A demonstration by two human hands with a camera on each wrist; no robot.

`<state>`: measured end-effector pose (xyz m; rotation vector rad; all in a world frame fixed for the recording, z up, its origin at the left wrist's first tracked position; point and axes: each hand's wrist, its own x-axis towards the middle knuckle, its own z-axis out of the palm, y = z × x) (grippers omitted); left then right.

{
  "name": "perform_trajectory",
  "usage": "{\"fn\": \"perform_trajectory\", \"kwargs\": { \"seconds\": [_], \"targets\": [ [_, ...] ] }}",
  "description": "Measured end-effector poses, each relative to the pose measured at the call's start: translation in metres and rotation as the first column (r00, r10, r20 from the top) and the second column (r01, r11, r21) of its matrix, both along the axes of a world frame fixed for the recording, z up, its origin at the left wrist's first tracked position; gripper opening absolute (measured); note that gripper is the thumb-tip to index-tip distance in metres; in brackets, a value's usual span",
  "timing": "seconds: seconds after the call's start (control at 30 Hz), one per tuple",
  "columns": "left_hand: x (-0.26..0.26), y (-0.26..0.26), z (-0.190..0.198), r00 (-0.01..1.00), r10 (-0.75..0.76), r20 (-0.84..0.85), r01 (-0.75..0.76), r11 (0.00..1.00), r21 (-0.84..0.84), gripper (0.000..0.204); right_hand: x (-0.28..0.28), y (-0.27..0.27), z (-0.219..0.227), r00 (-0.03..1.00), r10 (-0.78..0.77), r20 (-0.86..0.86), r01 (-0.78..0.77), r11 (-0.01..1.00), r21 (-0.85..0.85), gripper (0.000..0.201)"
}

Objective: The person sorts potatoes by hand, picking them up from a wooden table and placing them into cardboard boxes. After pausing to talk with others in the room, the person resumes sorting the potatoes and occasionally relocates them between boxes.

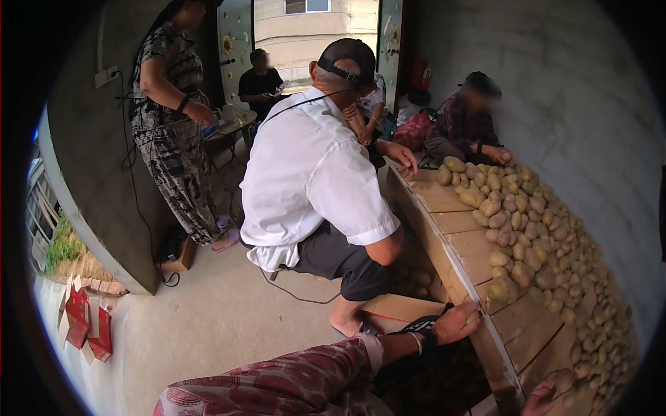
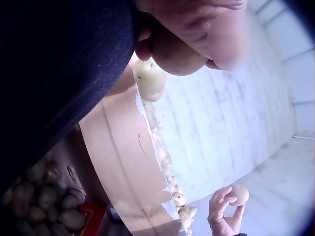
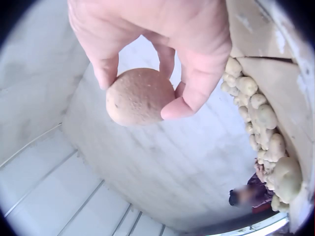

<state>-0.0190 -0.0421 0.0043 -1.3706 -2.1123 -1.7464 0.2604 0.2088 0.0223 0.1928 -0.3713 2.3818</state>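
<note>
Head view: our left hand gripped a potato at the edge of the wooden platform, above the box of potatoes; a loose grip could have dropped it short. Our right hand sat low beside the potato heap, against a grey concrete wall.
Left wrist view: fingers curled round that potato.
Right wrist view: thumb and fingers pinched a second potato; so slight a pinch risked a slip
</note>
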Motion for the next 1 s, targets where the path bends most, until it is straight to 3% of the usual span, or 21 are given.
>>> {"fn": "perform_trajectory", "kwargs": {
  "seconds": [0.03,0.07,0.1,0.13,0.17,0.23,0.27,0.33,0.43,0.47,0.63,0.67,0.73,0.77,0.83,0.87,0.9,0.93,0.97,1.0],
  "targets": [
    [0.001,0.0,0.0,1.0,0.0,-0.002,0.0,1.0,0.001,0.035,-0.009,-0.033,0.028,0.941,0.243,-0.236,-0.292,0.935,-0.201,0.054],
    [0.001,0.001,0.0,1.0,0.0,-0.002,0.0,1.0,0.0,0.035,-0.015,-0.042,0.034,0.941,0.242,-0.236,-0.291,0.935,-0.202,0.054],
    [0.001,0.001,0.0,1.0,0.002,-0.006,-0.002,1.0,-0.001,0.035,-0.02,-0.048,0.037,0.999,0.012,-0.036,-0.019,0.982,-0.189,0.052],
    [0.001,0.001,0.001,1.0,0.005,-0.012,-0.005,1.0,-0.003,0.036,-0.022,-0.05,0.037,0.961,-0.229,0.154,0.248,0.961,-0.122,0.051],
    [0.001,0.0,0.0,1.0,0.004,-0.012,-0.004,1.0,-0.006,0.036,-0.022,-0.045,0.029,0.961,-0.229,0.154,0.249,0.96,-0.125,0.051],
    [0.002,0.001,0.001,1.0,-0.004,-0.001,0.004,1.0,-0.018,0.036,-0.023,-0.011,-0.007,0.855,-0.445,0.267,0.452,0.891,0.039,0.039],
    [0.001,0.001,0.001,1.0,-0.004,0.0,0.004,1.0,-0.019,0.036,-0.021,0.017,-0.034,0.855,-0.445,0.268,0.452,0.891,0.039,0.039],
    [0.001,0.0,0.0,1.0,-0.006,0.0,0.006,1.0,-0.016,0.036,-0.015,0.066,-0.079,0.617,-0.725,0.306,0.553,0.676,0.487,0.028],
    [0.001,0.0,0.001,1.0,-0.026,0.001,0.026,0.999,-0.019,0.036,-0.003,0.064,-0.08,0.562,-0.735,0.379,0.51,0.669,0.541,0.023],
    [0.0,0.001,-0.001,1.0,-0.026,0.002,0.026,0.999,-0.019,0.036,-0.004,0.056,-0.073,0.562,-0.735,0.38,0.509,0.669,0.541,0.023],
    [-0.001,0.003,-0.003,1.0,0.006,-0.013,-0.006,1.0,-0.018,0.035,-0.007,0.028,-0.044,0.803,-0.524,0.283,0.505,0.851,0.144,0.023],
    [-0.001,0.003,-0.004,1.0,0.006,-0.013,-0.006,1.0,-0.018,0.035,-0.005,0.017,-0.03,0.803,-0.524,0.283,0.505,0.851,0.144,0.023],
    [-0.002,0.005,-0.006,1.0,0.002,-0.004,-0.002,1.0,-0.015,0.035,-0.006,-0.01,0.001,0.933,-0.29,0.214,0.297,0.955,0.0,0.024],
    [-0.003,0.005,-0.007,1.0,0.002,-0.004,-0.002,1.0,-0.015,0.035,-0.014,-0.023,0.01,0.932,-0.291,0.215,0.298,0.955,0.0,0.024],
    [-0.002,0.006,-0.008,1.0,0.013,0.017,-0.013,1.0,0.004,0.036,-0.023,-0.04,0.02,0.733,-0.555,0.394,0.445,0.829,0.339,0.023],
    [0.003,0.005,-0.004,1.0,0.002,0.027,-0.002,1.0,0.003,0.036,-0.014,-0.015,-0.003,0.723,-0.562,0.402,0.45,0.824,0.343,0.023],
    [0.004,0.003,0.002,0.999,-0.006,0.041,0.006,1.0,-0.016,0.035,-0.003,0.027,-0.039,0.859,-0.369,0.356,0.26,0.912,0.318,0.028],
    [0.003,0.001,0.007,0.999,-0.011,0.049,0.013,0.999,-0.038,0.035,0.005,0.053,-0.065,0.943,-0.146,0.298,0.052,0.952,0.301,0.052],
    [0.001,0.001,0.008,0.999,-0.015,0.048,0.017,0.999,-0.043,0.035,0.0,0.036,-0.061,0.943,-0.149,0.298,0.057,0.953,0.297,0.052],
    [0.0,0.001,0.006,0.999,-0.013,0.041,0.014,0.999,-0.033,0.036,-0.016,-0.007,-0.04,0.723,-0.636,0.27,0.231,0.591,0.773,0.049]
  ]
}}
